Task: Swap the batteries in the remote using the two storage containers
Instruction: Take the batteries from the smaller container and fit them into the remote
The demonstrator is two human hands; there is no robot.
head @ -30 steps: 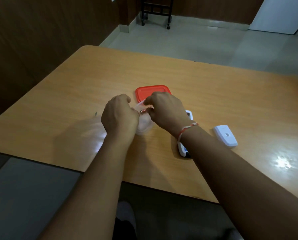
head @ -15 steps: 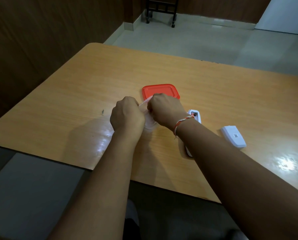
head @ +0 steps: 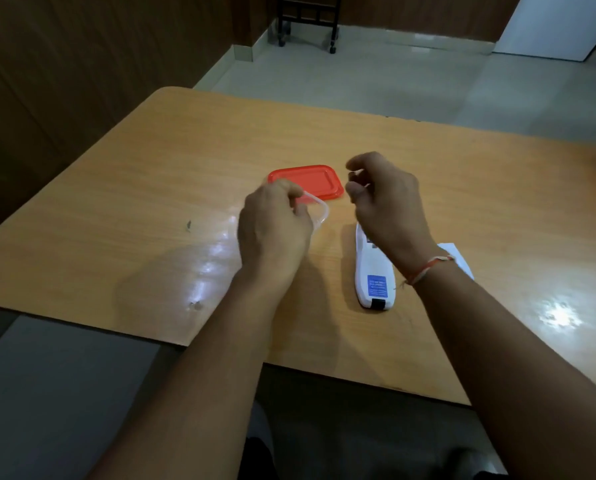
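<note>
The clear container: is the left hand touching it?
Touching. The head view shows the left hand with fingers curled over the clear container's rim, holding it on the table.

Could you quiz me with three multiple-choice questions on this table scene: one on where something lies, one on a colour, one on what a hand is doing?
1. Where does the remote lie?
A. inside the clear container
B. on the table, under the right wrist
C. on the floor

2. What colour is the lid?
A. blue
B. green
C. red

3. What is the left hand doing?
A. gripping the clear container
B. lying flat
C. holding the remote

Answers: B, it rests on the wooden top; C, plainly red; A, its fingers curl over the rim.
</note>
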